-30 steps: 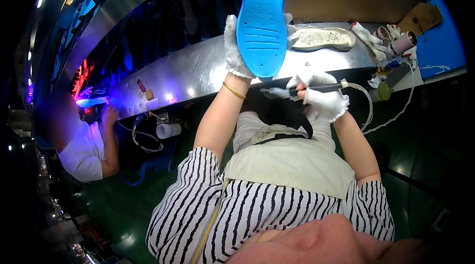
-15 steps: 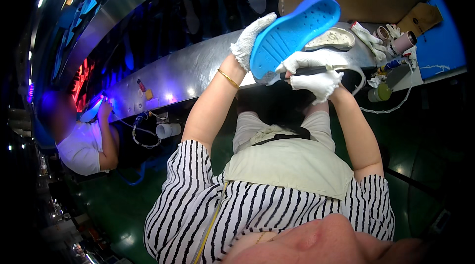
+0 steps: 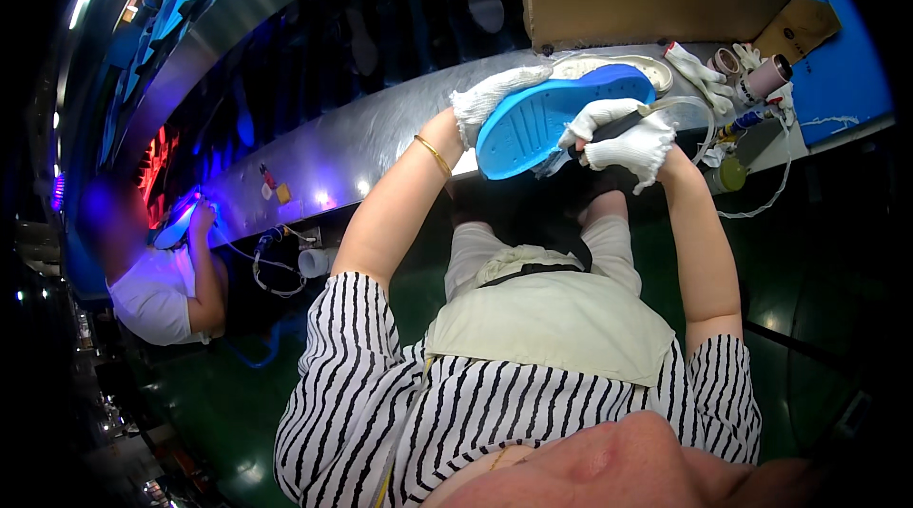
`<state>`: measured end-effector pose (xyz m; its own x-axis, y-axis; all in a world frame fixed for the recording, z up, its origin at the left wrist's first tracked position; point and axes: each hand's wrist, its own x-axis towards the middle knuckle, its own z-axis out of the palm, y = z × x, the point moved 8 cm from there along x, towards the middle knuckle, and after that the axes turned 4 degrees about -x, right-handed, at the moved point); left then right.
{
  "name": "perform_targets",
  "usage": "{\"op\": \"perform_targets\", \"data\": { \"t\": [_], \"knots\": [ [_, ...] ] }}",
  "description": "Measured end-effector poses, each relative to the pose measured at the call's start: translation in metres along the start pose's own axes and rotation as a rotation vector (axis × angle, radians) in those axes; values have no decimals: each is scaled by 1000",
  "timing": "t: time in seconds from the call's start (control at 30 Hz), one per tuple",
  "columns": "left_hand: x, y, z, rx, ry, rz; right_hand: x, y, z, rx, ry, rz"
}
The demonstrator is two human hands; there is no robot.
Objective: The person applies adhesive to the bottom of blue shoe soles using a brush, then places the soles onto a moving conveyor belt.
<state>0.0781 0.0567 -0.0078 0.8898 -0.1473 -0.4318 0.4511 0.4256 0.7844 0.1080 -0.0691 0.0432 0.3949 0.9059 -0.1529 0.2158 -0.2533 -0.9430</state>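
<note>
Our left hand (image 3: 499, 94) clamps the 10 o'clock edge of a blue shoe sole (image 3: 533, 132), tilted over the bench (image 3: 380, 118) front. Our right hand (image 3: 623, 139) grips a black-handled brush (image 3: 618, 125) at its 4 o'clock; can't tell if tip touches. From sole: white shoe sole (image 3: 662, 73) 1 o'clock, white gloves (image 3: 699, 77) 2, co-worker (image 3: 162, 284) 8.

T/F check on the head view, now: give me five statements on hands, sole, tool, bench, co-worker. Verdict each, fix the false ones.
1. The left hand holds the blue sole. True.
2. The right hand is bare. False: it wears a white glove.
3. The right hand holds a dark-handled tool. True.
4. An off-white sole lies on the metal bench, partly hidden behind the blue one. True.
5. The co-worker is on the person's right. False: on the left.
</note>
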Motion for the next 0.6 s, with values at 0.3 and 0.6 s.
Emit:
{"op": "perform_targets", "data": {
  "t": [0.3,0.6],
  "knots": [
    [-2,2,3,-101,-149,-49,-11,5,-26,-4,56,5],
    [-13,13,15,-782,-231,506,-16,-8,20,148,358,-235]
  ]
}}
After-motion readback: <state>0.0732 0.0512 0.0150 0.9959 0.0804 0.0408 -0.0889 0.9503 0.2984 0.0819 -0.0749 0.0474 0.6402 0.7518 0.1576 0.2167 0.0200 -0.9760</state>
